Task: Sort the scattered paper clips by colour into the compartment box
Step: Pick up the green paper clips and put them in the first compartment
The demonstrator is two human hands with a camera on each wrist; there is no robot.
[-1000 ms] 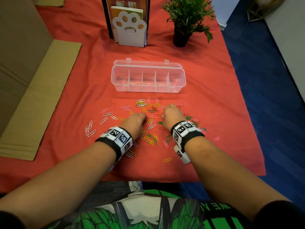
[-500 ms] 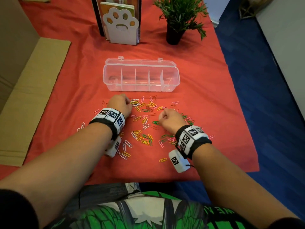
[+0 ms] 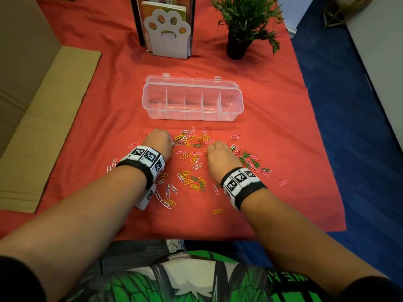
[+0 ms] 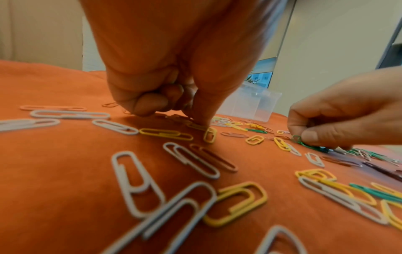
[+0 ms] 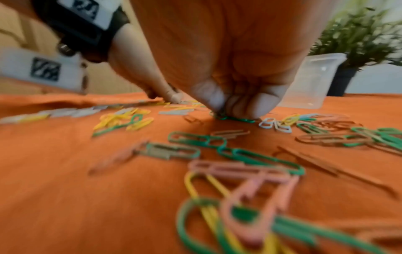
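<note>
Right hand (image 4: 346, 110) down on the red cloth (image 3: 109, 118), thumb and curled fingers pinching a green paper clip (image 4: 301, 141) at the near edge of the scatter; clip's far end touching other green ones. Left hand (image 3: 158, 143) down too, fingers curled under, one fingertip (image 4: 201, 118) pressing onto a yellow paper clip (image 4: 196, 126) lying flat on the cloth; whether pinched or only pressed, cannot tell. Beside that fingertip, a second yellow clip (image 4: 210, 135).

Scattered paper clips (image 3: 194, 162) spread between and around both hands: white, yellow, green, pink and dark red, most lying flat, several overlapping in small heaps. A lone yellow one (image 3: 218, 211) nearer the body, a lone pink one (image 3: 282, 183) off to the right.

Clear compartment box (image 3: 193, 117) just beyond the scatter, lid open and tipped back, dividers splitting it into a row of compartments, no clips visible inside. Farther back, a paw-shaped white holder (image 3: 169, 35) and a potted plant (image 3: 244, 25). Flattened cardboard (image 3: 54, 110) along the left of the cloth.
</note>
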